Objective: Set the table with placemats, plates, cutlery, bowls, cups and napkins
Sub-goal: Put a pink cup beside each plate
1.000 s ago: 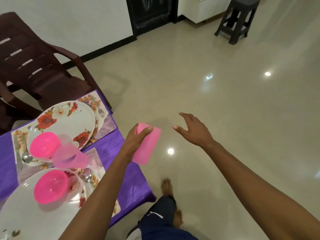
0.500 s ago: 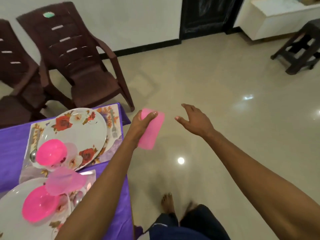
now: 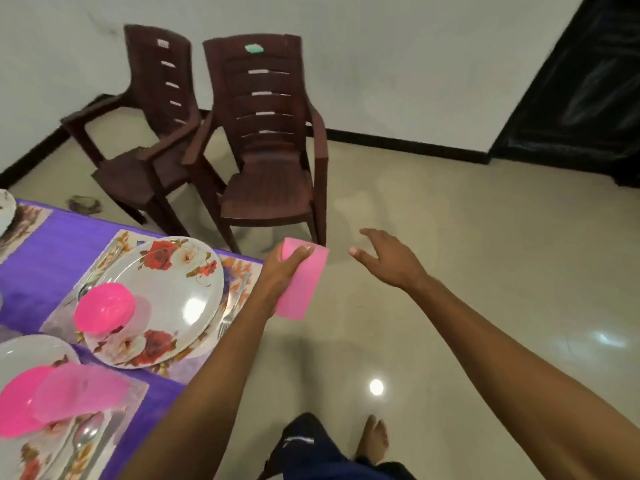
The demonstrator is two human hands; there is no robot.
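Observation:
My left hand [image 3: 281,271] grips a folded pink napkin [image 3: 304,289] just past the table's right edge, over the floor. My right hand [image 3: 388,259] hovers to its right with fingers spread and nothing in it. On the purple tablecloth [image 3: 52,251] lies a floral placemat [image 3: 239,271] with a flowered white plate [image 3: 169,299], a pink bowl [image 3: 104,306] on it, a fork [image 3: 232,310] to its right and a spoon [image 3: 85,289] to its left. A nearer plate [image 3: 31,351] carries another pink bowl [image 3: 14,407], a translucent pink cup [image 3: 76,393] lying across it and a spoon [image 3: 85,434] beside.
Two dark brown plastic chairs [image 3: 270,161] stand beyond the table against the white wall. A black door [image 3: 581,84] is at the far right. The tiled floor [image 3: 450,237] stretches to the right. My bare foot [image 3: 372,441] and dark trouser leg show below.
The view has swung left, bringing both chairs and more of the table into sight. My left hand with the napkin sits closer to the far placemat's corner. My right hand stays spread.

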